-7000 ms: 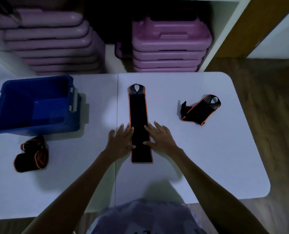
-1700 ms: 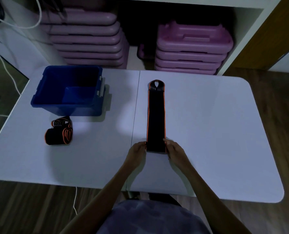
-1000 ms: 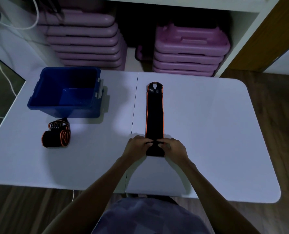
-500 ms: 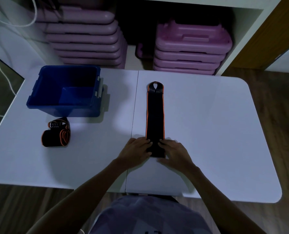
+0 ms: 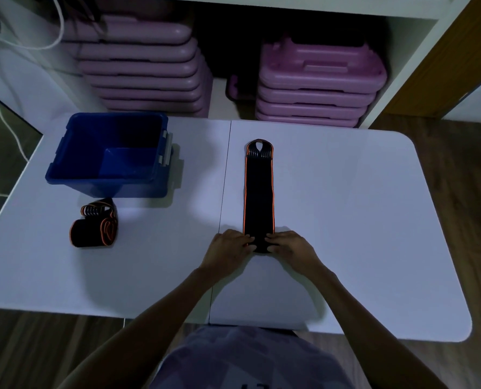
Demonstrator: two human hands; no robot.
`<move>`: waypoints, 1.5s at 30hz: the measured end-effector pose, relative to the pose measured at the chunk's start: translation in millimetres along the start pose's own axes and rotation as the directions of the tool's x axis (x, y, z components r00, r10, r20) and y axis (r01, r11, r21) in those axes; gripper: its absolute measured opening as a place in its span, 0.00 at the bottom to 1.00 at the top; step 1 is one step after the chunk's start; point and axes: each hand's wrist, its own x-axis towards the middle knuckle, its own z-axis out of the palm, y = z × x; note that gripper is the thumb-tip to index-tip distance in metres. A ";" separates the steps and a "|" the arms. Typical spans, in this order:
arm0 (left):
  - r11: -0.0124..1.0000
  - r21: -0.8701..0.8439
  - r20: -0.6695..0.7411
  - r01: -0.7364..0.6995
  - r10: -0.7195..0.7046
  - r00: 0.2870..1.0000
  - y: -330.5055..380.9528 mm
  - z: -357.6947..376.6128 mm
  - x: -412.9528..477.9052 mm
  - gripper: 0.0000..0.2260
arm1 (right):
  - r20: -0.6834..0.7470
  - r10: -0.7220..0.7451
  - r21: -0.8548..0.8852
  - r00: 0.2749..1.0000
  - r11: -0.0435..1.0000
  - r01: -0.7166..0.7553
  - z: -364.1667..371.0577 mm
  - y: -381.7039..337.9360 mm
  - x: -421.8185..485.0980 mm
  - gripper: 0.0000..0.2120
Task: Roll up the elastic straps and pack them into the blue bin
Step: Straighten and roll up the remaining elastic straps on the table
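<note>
A long black elastic strap (image 5: 259, 192) with orange edges lies flat down the middle of the white table (image 5: 360, 220), its loop end pointing away from me. Its near end is curled into a small roll under my fingers. My left hand (image 5: 229, 247) grips the roll's left side and my right hand (image 5: 291, 247) grips its right side. The blue bin (image 5: 65, 169) stands open at the table's far left; nothing shows inside it. A second strap (image 5: 94, 224), loosely bundled, lies just in front of the bin.
Stacks of purple plastic step platforms (image 5: 317, 82) fill the white shelf behind the table. A white cable (image 5: 9, 127) hangs at the far left. Wooden floor surrounds the table.
My hands have rolled the strap's near end further away from me, so the flat part is a little shorter. A third strap at the right in the earliest frame is out of sight.
</note>
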 end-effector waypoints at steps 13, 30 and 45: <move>0.880 -0.294 0.163 0.373 -0.338 0.927 3.6 2.0 15.1 0.08 | -0.057 0.079 0.144 0.995 0.987 -0.070 -2.0 -18.4 4.1 0.05; 0.997 -0.055 -0.116 -0.045 0.038 0.993 -0.7 3.1 -8.5 0.10 | -0.173 -0.371 -0.328 0.912 0.895 0.302 17.0 5.2 -12.8 0.13; 0.991 -0.116 0.032 -0.070 0.074 0.997 -7.8 -4.3 -10.7 0.19 | -0.182 -0.317 -0.246 0.931 0.931 0.269 15.7 6.2 -10.2 0.15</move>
